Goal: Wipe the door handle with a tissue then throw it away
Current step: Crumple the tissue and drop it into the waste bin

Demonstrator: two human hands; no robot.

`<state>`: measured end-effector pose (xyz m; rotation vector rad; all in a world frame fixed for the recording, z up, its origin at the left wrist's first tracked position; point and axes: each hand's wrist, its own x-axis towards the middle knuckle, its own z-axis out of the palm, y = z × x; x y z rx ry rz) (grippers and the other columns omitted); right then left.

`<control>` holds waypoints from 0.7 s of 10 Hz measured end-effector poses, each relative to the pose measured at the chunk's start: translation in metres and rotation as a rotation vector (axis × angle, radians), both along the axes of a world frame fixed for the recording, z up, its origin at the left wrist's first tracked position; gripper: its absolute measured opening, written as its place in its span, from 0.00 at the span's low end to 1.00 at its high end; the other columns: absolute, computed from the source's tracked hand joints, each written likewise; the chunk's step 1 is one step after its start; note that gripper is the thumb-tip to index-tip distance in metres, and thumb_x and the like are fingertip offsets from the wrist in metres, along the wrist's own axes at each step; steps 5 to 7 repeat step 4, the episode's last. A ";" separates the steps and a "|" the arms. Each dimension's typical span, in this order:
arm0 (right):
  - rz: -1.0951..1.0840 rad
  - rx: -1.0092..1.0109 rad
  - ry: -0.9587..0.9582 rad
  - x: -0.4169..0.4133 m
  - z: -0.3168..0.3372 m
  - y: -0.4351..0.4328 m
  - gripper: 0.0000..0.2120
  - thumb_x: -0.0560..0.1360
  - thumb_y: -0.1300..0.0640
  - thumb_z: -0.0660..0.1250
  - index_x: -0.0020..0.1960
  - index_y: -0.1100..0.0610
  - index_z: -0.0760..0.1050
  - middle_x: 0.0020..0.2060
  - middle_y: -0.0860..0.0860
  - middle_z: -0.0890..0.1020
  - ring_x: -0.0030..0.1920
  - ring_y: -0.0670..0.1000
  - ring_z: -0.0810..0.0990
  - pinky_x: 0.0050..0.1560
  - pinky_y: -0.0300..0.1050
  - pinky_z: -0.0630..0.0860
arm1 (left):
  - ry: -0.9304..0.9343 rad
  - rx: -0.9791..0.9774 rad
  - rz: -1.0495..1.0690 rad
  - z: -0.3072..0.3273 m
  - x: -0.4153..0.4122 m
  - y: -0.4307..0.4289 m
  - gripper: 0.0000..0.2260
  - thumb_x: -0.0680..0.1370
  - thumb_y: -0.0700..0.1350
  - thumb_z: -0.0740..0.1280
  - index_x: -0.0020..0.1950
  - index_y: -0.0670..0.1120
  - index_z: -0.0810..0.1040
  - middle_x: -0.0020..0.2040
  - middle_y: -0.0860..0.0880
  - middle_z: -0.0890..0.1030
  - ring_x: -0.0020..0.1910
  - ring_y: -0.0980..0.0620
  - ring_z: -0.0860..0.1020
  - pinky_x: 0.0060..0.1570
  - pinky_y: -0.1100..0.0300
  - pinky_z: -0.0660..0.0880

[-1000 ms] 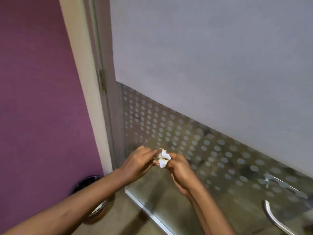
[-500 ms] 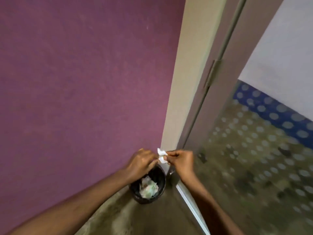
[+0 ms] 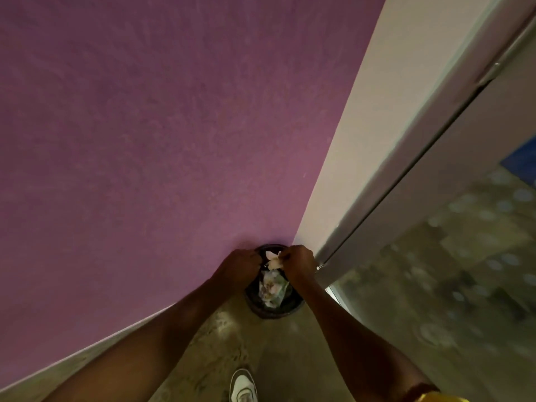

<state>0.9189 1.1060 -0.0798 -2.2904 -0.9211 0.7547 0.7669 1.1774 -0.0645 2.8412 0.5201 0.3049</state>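
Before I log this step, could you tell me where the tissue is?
In the head view, the tissue is pinched in the right hand, above the black bin by the purple wall.

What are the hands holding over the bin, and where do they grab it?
A crumpled tissue. The right hand pinches its right edge with the fingertips. The left hand is closed beside it; whether it touches the tissue cannot be told.

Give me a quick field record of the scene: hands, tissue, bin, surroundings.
left hand: closed, above the bin's left rim
right hand: pinching the tissue
crumpled white tissue: held over the bin mouth, not yet dropped
round black waste bin: on the floor against the purple wall, crumpled paper already inside
frosted glass door: to the right
white shoe: bottom centre
door handle: not in view
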 end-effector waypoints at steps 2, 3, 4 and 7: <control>0.038 -0.130 -0.032 0.016 -0.025 -0.007 0.08 0.71 0.63 0.65 0.44 0.60 0.83 0.43 0.58 0.85 0.46 0.58 0.82 0.49 0.49 0.77 | 0.037 0.128 -0.005 -0.012 0.005 0.004 0.08 0.62 0.38 0.77 0.29 0.42 0.78 0.27 0.46 0.78 0.25 0.47 0.78 0.23 0.64 0.72; 0.030 -0.106 -0.005 0.029 -0.020 -0.017 0.10 0.69 0.66 0.63 0.32 0.59 0.79 0.37 0.60 0.82 0.42 0.58 0.80 0.44 0.48 0.75 | 0.093 0.185 -0.051 -0.004 0.014 0.003 0.14 0.54 0.39 0.82 0.28 0.44 0.78 0.27 0.49 0.77 0.27 0.50 0.77 0.25 0.64 0.72; 0.011 -0.105 -0.023 0.041 -0.008 -0.024 0.09 0.71 0.68 0.60 0.35 0.61 0.76 0.37 0.59 0.80 0.45 0.61 0.81 0.40 0.45 0.70 | 0.065 0.193 -0.078 0.013 0.033 0.006 0.12 0.56 0.39 0.81 0.28 0.43 0.78 0.28 0.48 0.77 0.28 0.49 0.78 0.28 0.62 0.75; 0.011 -0.105 -0.023 0.041 -0.008 -0.024 0.09 0.71 0.68 0.60 0.35 0.61 0.76 0.37 0.59 0.80 0.45 0.61 0.81 0.40 0.45 0.70 | 0.065 0.193 -0.078 0.013 0.033 0.006 0.12 0.56 0.39 0.81 0.28 0.43 0.78 0.28 0.48 0.77 0.28 0.49 0.78 0.28 0.62 0.75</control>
